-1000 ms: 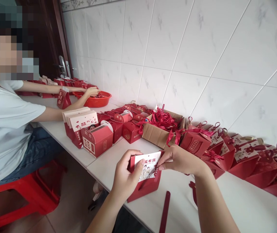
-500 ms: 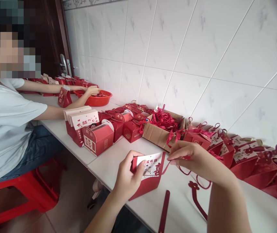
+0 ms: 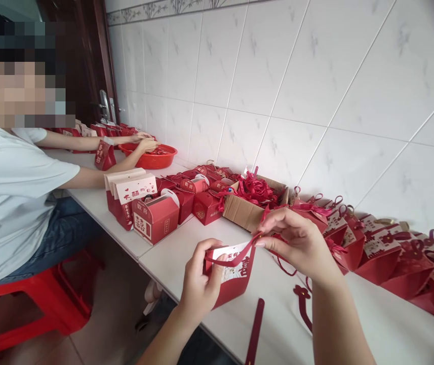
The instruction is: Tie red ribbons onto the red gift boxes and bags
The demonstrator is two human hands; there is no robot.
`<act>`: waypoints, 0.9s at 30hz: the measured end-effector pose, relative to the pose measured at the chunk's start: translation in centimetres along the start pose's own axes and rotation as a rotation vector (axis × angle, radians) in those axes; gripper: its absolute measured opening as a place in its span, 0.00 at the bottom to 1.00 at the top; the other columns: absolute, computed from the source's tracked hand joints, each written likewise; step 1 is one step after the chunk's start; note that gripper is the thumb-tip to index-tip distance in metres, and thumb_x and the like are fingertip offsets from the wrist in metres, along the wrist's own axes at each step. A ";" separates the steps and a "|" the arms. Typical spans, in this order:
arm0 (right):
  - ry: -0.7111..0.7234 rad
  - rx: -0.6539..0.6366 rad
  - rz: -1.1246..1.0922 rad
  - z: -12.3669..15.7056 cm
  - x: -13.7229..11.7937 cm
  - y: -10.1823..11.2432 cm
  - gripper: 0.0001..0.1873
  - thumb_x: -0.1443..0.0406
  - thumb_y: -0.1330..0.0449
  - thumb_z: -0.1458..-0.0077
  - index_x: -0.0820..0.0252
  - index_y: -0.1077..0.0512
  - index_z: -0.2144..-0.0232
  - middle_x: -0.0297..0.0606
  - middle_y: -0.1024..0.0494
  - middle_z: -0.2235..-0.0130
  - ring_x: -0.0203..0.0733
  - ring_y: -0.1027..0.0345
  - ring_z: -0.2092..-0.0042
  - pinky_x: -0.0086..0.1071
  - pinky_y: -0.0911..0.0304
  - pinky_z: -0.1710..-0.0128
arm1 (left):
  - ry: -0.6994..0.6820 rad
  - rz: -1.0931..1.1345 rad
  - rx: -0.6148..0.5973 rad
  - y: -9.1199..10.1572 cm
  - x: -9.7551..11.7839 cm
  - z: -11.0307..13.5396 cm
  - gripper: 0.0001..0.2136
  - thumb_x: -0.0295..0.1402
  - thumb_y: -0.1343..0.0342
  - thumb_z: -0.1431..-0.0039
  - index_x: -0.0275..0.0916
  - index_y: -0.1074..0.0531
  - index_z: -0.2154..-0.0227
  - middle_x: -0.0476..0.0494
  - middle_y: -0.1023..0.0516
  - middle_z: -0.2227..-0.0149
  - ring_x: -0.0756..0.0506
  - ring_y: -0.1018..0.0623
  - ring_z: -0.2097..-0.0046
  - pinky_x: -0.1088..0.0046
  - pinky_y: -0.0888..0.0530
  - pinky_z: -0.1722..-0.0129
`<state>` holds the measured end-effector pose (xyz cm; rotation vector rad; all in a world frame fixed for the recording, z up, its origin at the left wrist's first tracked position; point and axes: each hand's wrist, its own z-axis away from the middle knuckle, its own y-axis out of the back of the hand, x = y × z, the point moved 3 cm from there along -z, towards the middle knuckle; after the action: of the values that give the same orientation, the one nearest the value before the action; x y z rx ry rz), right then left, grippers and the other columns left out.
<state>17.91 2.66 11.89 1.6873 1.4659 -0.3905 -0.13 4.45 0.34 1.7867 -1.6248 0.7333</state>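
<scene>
My left hand [image 3: 201, 279] is closed on a red gift box [image 3: 234, 291] with a white printed flap, held tilted at the front edge of the table. A narrow red ribbon [image 3: 234, 262] runs across the flap, from near my left fingers to my right hand [image 3: 292, 241]. The right thumb and fingertips pinch the ribbon just above the box's upper right corner. On the table below lie a dark red strip [image 3: 255, 329] and a strap with a flower-shaped end [image 3: 302, 292]. My right wrist partly hides a loop of cord behind it.
Behind my hands stands a cardboard box [image 3: 239, 210] full of red ribbons. Several finished-looking red boxes [image 3: 382, 248] line the tiled wall at right; more boxes [image 3: 156, 220] stand left. A co-worker [image 3: 19, 187] reaches into a red basin [image 3: 156, 161]. A red stool [image 3: 49, 299] is below.
My right hand has moved slightly left and up, bringing the ribbon from beside the box to across its flap. The left hand still holds the box. The view has shifted slightly.
</scene>
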 end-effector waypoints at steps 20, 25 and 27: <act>0.123 -0.183 0.130 1.3 0.1 -1.7 0.10 0.75 0.36 0.48 0.56 0.23 0.66 0.34 0.18 0.67 0.36 0.23 0.64 0.25 0.28 0.64 | 0.038 0.129 -0.040 -0.1 0.5 0.7 0.08 0.27 0.49 0.38 0.43 0.37 0.56 0.47 0.26 0.62 0.49 0.23 0.61 0.75 0.25 0.62; 0.038 -0.244 0.090 2.5 1.2 -2.7 0.04 0.71 0.36 0.47 0.58 0.25 0.68 0.36 0.21 0.68 0.36 0.25 0.65 0.27 0.30 0.64 | -0.052 0.070 -0.086 -0.1 1.1 0.8 0.10 0.25 0.49 0.38 0.43 0.33 0.55 0.45 0.26 0.62 0.47 0.24 0.59 0.71 0.27 0.60; 0.007 -0.250 0.090 2.5 1.7 -3.2 0.01 0.69 0.36 0.46 0.59 0.25 0.69 0.37 0.21 0.68 0.36 0.25 0.66 0.28 0.30 0.65 | -0.111 0.081 -0.121 0.1 1.4 0.8 0.13 0.23 0.50 0.38 0.43 0.31 0.54 0.45 0.27 0.64 0.47 0.24 0.61 0.71 0.26 0.62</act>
<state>16.08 1.77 7.96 1.5484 1.3761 -0.1453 -0.12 2.88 0.87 1.7104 -1.7844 0.5677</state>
